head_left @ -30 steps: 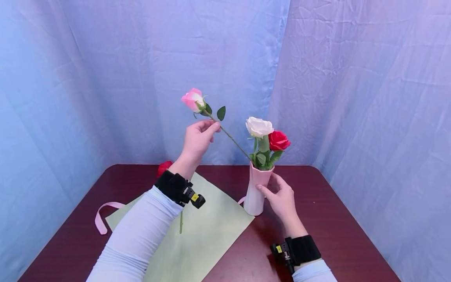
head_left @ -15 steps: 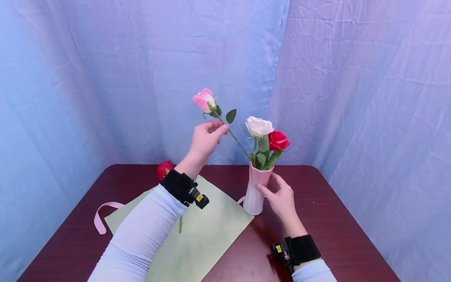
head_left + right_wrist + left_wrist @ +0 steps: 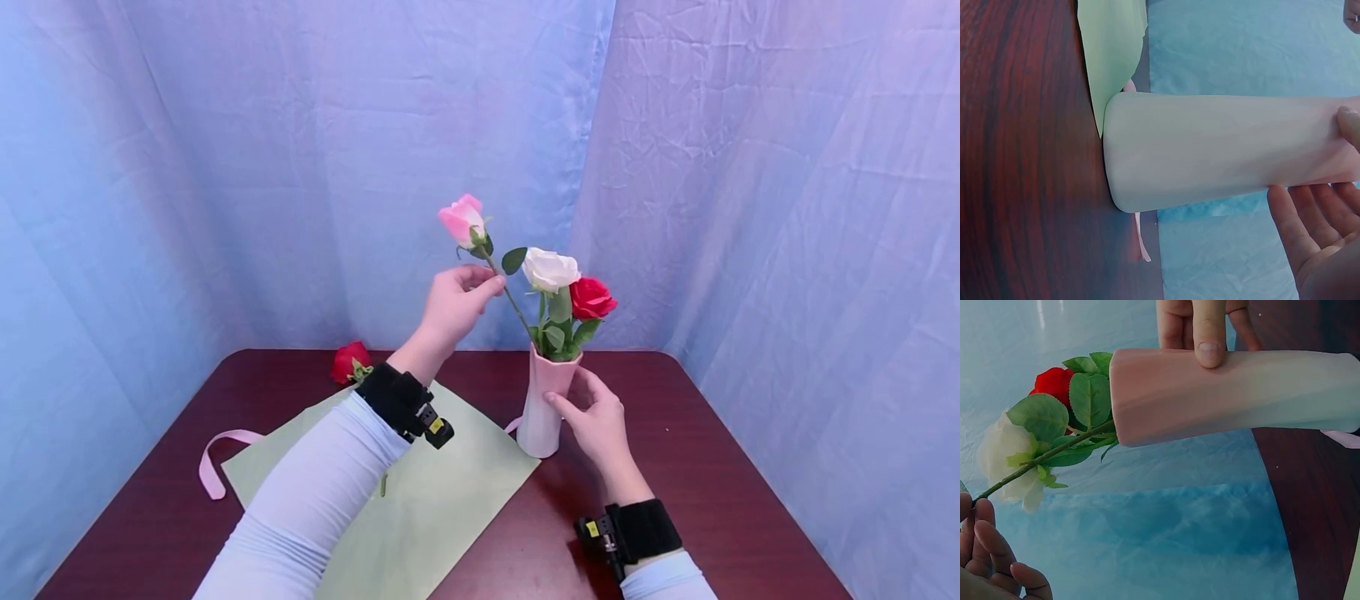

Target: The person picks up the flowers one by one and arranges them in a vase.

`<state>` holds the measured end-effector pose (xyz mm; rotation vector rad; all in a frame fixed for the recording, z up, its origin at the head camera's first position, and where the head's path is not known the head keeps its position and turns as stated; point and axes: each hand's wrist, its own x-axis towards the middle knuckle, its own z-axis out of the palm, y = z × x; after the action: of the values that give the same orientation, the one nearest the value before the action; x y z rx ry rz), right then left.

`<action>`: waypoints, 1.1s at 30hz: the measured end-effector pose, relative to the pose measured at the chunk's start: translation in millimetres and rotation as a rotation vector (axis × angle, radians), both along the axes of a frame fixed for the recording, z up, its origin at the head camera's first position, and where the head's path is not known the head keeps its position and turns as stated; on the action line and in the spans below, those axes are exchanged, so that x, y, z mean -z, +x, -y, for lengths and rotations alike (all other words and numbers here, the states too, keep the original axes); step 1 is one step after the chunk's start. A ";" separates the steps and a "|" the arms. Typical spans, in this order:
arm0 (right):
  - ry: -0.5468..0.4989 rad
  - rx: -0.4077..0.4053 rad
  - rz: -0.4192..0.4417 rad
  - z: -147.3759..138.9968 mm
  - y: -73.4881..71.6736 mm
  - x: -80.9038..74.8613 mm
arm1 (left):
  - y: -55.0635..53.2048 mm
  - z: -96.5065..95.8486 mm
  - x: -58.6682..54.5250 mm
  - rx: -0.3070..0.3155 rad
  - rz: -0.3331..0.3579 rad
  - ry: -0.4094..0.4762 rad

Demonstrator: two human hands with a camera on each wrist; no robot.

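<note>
My left hand (image 3: pixel 453 312) pinches the stem of a pink-and-white rose (image 3: pixel 462 221) below its leaves. The rose leans left, and the lower end of its stem is inside the mouth of a pink-to-white vase (image 3: pixel 540 408). With thumb and fingers around its upper part, my right hand (image 3: pixel 602 421) holds the vase upright on the table. A white rose (image 3: pixel 551 269) and a red rose (image 3: pixel 592 297) stand in the vase. In the left wrist view, the slanting stem (image 3: pixel 1044 456) crosses in front of the white rose. The stem ends inside the vase are hidden.
A light green wrapping sheet (image 3: pixel 450 500) lies on the dark red table (image 3: pixel 712 467), its corner at the vase's base. Another red rose (image 3: pixel 349 362) lies on it, partly behind my left arm. A pink ribbon (image 3: pixel 213 475) curls out at left. Curtains hang behind.
My left hand has moved right and slightly down with the pink rose, bringing it closer to the white rose and more upright. My right hand and the vase have stayed almost still.
</note>
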<state>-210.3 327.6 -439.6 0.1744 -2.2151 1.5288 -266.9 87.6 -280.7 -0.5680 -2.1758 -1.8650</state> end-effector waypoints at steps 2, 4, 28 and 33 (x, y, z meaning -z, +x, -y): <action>0.000 0.001 -0.002 0.3 0.0 0.1 | 0.2 -1.3 1.1 0.002 -0.009 -0.013; -0.001 0.001 -0.003 0.6 -0.1 0.3 | -0.2 -2.7 2.4 0.003 -0.018 -0.023; 0.000 0.010 0.033 0.3 2.4 0.3 | -2.9 -22.7 24.6 -0.007 -0.096 -0.179; 0.012 0.000 0.022 5.5 10.3 -9.4 | -1.2 -25.5 29.6 0.000 -0.072 -0.213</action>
<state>-200.0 322.1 -430.3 0.1615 -2.2416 1.5246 -268.1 113.1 -310.3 -0.6639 -2.3418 -1.5971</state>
